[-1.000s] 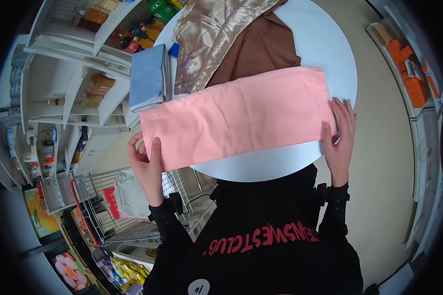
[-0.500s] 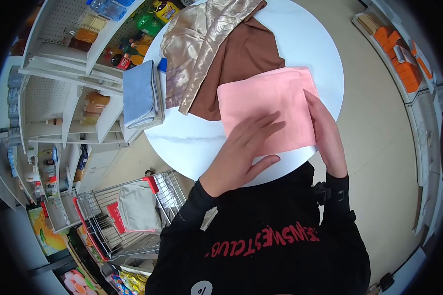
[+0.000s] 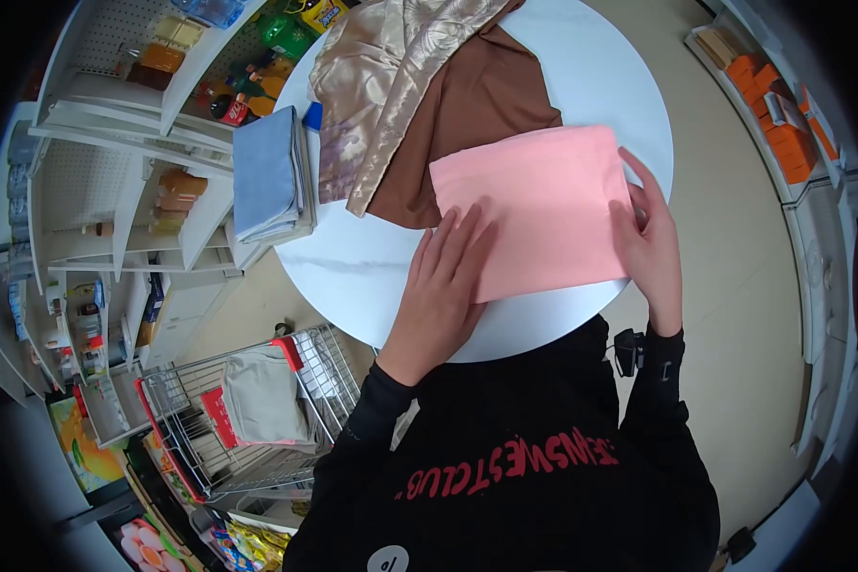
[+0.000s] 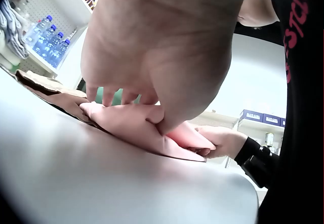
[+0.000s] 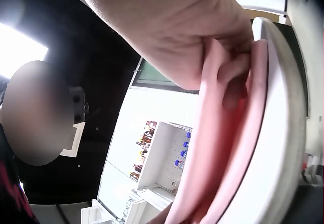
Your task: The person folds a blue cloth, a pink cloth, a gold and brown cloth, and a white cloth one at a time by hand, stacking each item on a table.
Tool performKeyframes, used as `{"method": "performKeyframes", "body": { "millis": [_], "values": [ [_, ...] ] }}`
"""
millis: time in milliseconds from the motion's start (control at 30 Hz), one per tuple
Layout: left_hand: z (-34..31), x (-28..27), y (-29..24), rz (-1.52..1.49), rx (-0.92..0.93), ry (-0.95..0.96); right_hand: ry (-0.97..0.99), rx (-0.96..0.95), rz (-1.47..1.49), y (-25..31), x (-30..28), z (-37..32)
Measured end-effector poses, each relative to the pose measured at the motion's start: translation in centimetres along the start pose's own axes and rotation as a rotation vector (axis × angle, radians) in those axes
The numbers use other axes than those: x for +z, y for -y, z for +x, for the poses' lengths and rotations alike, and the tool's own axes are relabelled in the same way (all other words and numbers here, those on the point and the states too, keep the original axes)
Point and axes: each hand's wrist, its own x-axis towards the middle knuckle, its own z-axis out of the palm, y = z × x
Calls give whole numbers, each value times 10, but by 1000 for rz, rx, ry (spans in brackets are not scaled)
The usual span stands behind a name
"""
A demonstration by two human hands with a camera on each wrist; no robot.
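Note:
On the round white table (image 3: 353,286), a pink folded cloth (image 3: 539,214) lies as a rough rectangle. My left hand (image 3: 443,286) rests on its left front part, fingers stretched out over the top. At the right edge, my right hand (image 3: 653,238) holds the cloth, thumb on top. The right wrist view shows fingers of that hand tucked between two layers of the pink cloth (image 5: 212,133). From the left wrist, the layers of the cloth (image 4: 136,128) bulge slightly under the left palm. Part of a brown cloth (image 3: 486,105) sits just behind the pink one.
A shiny gold patterned fabric (image 3: 372,86) lies over the brown cloth. Folded blue cloths (image 3: 269,176) are stacked at the table's left edge. A shopping cart (image 3: 210,400) holding a grey cloth (image 3: 267,396) stands front left. Shelves with bottles (image 3: 167,200) line the left side.
The long pink strip has been folded over from left to right, about halving its length. My left hand went across with it, then settled back at the left edge. My right hand stayed at the right edge.

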Motion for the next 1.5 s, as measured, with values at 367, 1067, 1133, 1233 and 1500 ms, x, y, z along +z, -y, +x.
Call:
{"method": "performKeyframes", "body": {
  "millis": [367, 1067, 1133, 1233, 1500],
  "values": [
    [-5, 9, 2, 201, 16, 58, -68, -13, -400, -4, -3, 9],
    [17, -41, 30, 129, 298, 186, 438, -630, -718, -1, 25, -45],
    [20, -40, 31, 220, 408, 79, 473, -683, -679, -1, 38, -47],
    [24, -42, 32, 212, 458, 40, 392, -698, -704, 3, 53, -50],
    [35, -34, 16, 88, 394, -32, 111, -788, -653, -22, 57, -50]
  ]
}}
